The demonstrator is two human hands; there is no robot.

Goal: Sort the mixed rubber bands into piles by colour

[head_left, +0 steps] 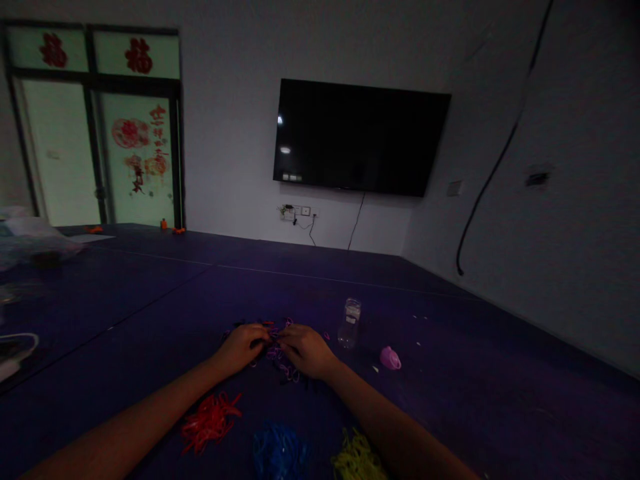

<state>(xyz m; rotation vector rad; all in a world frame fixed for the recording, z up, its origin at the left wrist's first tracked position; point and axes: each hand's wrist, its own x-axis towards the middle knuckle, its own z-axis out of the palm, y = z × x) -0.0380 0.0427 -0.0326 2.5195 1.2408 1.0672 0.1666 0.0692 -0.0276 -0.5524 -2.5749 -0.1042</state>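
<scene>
Both my hands rest on a mixed pile of small rubber bands (280, 357) on a dark blue table (475, 373). My left hand (243, 345) and my right hand (306, 349) meet fingertip to fingertip over the pile, fingers curled in a pinch on bands I can barely make out in the dim light. Nearer to me lie three sorted heaps: red bands (210, 421), blue bands (279, 452) and yellow-green bands (356, 459).
A clear plastic bottle (350, 323) stands just right of my hands, with a small pink object (390, 358) beyond it. A plastic bag (35, 240) and other items sit at the far left. A dark TV (357, 137) hangs on the wall.
</scene>
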